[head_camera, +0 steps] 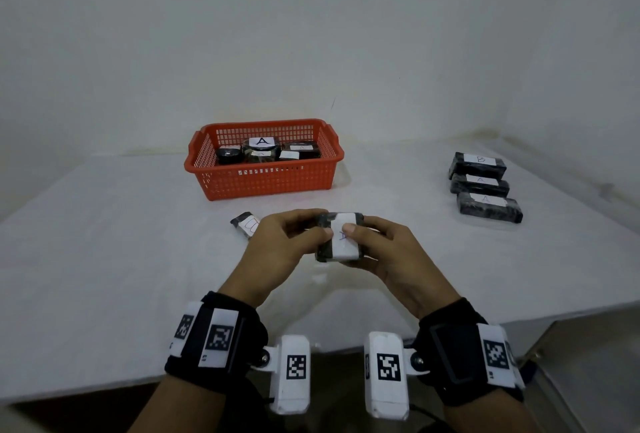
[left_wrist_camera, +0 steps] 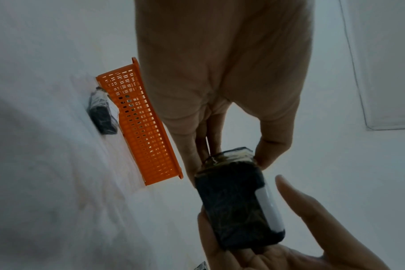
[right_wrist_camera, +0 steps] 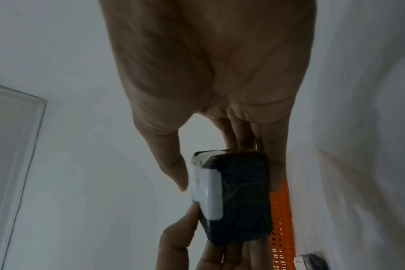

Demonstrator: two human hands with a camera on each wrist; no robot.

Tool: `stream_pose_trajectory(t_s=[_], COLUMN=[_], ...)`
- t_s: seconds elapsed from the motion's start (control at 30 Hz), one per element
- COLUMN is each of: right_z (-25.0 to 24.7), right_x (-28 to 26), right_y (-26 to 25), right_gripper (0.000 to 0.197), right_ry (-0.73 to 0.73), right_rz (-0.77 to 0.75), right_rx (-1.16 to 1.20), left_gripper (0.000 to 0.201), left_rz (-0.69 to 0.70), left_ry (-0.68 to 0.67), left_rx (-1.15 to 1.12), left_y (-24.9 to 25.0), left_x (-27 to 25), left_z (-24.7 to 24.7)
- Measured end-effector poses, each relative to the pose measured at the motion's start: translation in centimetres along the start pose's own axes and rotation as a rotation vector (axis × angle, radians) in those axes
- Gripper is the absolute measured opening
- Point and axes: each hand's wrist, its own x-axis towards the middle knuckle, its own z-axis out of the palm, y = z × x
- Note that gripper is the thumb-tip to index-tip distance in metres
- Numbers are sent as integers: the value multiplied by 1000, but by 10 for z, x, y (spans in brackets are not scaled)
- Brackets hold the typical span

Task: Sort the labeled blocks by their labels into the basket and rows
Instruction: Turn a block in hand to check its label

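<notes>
Block [head_camera: 341,237] is pinched at frame centre between left hand [head_camera: 277,245] and right hand [head_camera: 388,252], long axis pointing up-frame toward basket [head_camera: 263,179], equally near both hands.

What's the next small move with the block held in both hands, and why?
Probably lift the thumbs off the white label and read it. Both the left hand and right hand grip the held block, and the thumbs partly cover the letter, so I can't read it. The orange basket shows an A label; the row on the right shows B and A.
</notes>
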Motion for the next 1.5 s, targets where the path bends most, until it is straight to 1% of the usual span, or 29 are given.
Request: stream_pose_trajectory(t_s=[0.13,0.27,0.43,0.53,0.6,0.67,0.77,0.87,0.97,1.0,1.1,1.17,1.23,1.3,1.37,1.4,1.5], right_z=[-2,-4,0,3,3,3,4,2,0,0,-1,-3,-5,-7,-8,-9,-10], right_x=[-2,-3,-3,-3,-4,-6,-5,-5,-7,-8,-11,-13,-13,-13,-13,-13,-14], right_y=[0,1,1,1,4,7,9,11,12,11,8,7,9,12,13,13,13], right_gripper=[45,45,32,30,32,37,42,43,48,48,44,41,40,36,35,35,33], right_ry=[-32,-34,-15,12,2,-34,-57,-44,-48,-48,-51,-60,-52,-36,-31,-31,-41], right_rz=[-6,-35,-19,-26,-24,-10,-10,-26,-28,-20,38,101,129,103,69,59,43], right_rx=[-38,-82,-44,-50,-46,-41,-57,-69,-89,-91,-85,-74,-63,-45,-47,-46,-48], left_gripper=[28,29,28,31,33,33,33,42,37,38,50,55,57,60,64,63,37], left_rz=[-12,-24,-14,-32,-27,-16,-42,-68,-38,-17,47,75,102,104,62,30,-2], left_ry=[38,24,62,33,29,56,80,30,13,17,16,-14,-57,-85,-91,-87,-50], left_rx=[-48,-108,-109,-132,-108,-70,-96,-117,-50,-33,-9,8,48,56,21,-5,-17], left_y=[-4,-7,-8,-11,-11,-11,-12,-15,-13,-13,-13,-16,-18,-18,-16,-15,-15], left_x=[-2,-2,-2,-5,-7,-8,-8,-10,-12,-13,-14,-14,-14,-14,-16,-16,-15], left_z=[4,4,3,2,1,-1,-2,-3,-5,-5,-5,-4,-3,0,3,5,7])
